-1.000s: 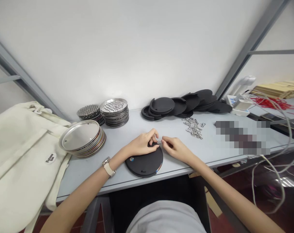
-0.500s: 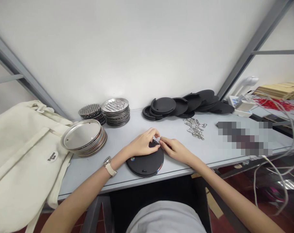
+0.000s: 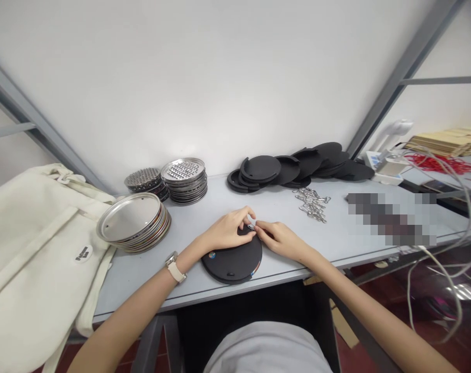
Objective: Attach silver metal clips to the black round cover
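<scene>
A round black disc-shaped cover (image 3: 232,259) lies flat near the table's front edge. A coloured sliver shows at its right rim, and a small round emblem sits at its left. My left hand (image 3: 231,229), with a watch on the wrist, rests over the cover's far part, thumb and fingers curled at its far-right edge. Between the two hands is a small silver wire clip (image 3: 251,226) at that edge. My right hand (image 3: 276,238) pinches the clip's right end with thumb and forefinger. Fingers hide how the clip meets the cover.
Behind left stand stacked metal plates (image 3: 130,215) and perforated metal discs (image 3: 184,173). Black covers (image 3: 261,170) overlap along the wall. A pile of silver clips (image 3: 313,203) lies right of centre. A cream bag (image 3: 37,259) hangs over the left side; cables (image 3: 448,290) dangle at right.
My right hand has shifted slightly left, closer to my left hand, and the clip now sits nearer the cover's edge. The left hand holds its place.
</scene>
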The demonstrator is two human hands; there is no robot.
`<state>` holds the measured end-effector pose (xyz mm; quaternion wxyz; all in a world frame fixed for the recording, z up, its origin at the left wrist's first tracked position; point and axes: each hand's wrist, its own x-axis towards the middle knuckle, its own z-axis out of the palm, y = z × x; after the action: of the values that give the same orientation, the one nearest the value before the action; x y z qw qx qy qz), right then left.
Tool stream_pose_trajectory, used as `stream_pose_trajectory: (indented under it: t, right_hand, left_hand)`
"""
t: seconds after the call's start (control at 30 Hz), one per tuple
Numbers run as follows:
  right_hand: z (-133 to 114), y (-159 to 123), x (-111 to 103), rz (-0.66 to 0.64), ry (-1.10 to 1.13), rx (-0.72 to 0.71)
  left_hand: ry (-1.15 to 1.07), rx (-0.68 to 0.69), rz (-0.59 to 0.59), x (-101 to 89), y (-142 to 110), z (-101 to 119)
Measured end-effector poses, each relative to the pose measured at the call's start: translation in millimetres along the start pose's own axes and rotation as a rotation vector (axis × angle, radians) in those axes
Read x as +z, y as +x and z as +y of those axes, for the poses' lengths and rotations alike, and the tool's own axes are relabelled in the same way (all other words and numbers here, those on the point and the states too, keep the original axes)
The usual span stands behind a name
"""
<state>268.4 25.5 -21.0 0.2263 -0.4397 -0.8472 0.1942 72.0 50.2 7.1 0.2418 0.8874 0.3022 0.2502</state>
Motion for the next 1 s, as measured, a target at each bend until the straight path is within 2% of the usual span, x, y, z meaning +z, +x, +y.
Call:
stream_pose_trajectory:
  t: [0.43, 0.8, 1.0]
  right_hand:
    - [-1.6, -1.2, -0.4, 0.006, 0.0, 0.017]
    - [1.7, -2.6, -0.2, 0.091, 0.06, 0.049]
    - [-0.1, -2.6, -0.1, 0.038, -0.007, 0.0]
  left_hand:
    - [-0.055, -0.003, -0.008, -0.1, 1.2, -1.0]
    - [-0.091, -0.003, -0.029, -0.6, 1.3, -0.3]
    - [-0.038, 0.007, -0.018, 0.0, 0.7, 0.0]
